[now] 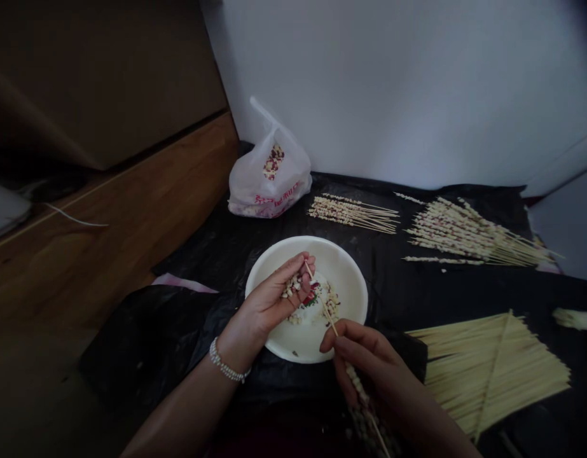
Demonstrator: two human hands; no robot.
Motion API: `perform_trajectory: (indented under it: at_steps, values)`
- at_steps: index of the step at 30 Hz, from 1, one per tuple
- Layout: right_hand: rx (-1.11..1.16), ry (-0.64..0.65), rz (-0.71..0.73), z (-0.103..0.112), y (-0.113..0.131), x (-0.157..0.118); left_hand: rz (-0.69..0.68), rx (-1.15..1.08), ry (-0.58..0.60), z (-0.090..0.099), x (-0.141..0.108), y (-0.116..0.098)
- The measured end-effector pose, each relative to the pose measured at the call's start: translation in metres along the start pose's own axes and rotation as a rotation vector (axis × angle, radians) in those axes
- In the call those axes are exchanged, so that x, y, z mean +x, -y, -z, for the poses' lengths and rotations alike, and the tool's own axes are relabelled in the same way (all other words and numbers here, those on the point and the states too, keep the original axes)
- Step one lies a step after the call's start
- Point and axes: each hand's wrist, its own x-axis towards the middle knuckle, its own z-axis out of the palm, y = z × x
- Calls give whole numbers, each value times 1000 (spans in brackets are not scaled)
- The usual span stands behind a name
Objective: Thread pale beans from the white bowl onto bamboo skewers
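Observation:
My left hand (pixel 286 289) is cupped over a white basin (pixel 353 270), with several small pale pieces (pixel 292 287) in its palm. Its thumb and fingertips close around the upper end of a thin wooden skewer (pixel 329 317). Lower down, my right hand (pixel 369 356) pinches the same skewer between thumb and fingers. Below that hand a string of pale and purplish pieces (pixel 356 380) shows along a stick; whether it is the same skewer I cannot tell. More loose pieces (pixel 331 302) lie on the basin's floor, around a red and green printed pattern.
A white plastic bag (pixel 269 184) of similar pieces stands behind the basin. Threaded skewers lie in a small group (pixel 348 213) and a larger pile (pixel 465 235). Bare sticks (pixel 493 369) are spread at right, on black plastic sheeting (pixel 383 286). A wooden board (pixel 131 197) borders the left.

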Motion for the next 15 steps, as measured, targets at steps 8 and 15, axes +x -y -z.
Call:
perform_trajectory:
  at_steps: [8,15]
  values:
    - [-12,18,-4,2,-3,1,-50,52,42,-1,-7,0]
    - [-26,23,15,1,-2,2,6,-9,-34,-6,-3,-1]
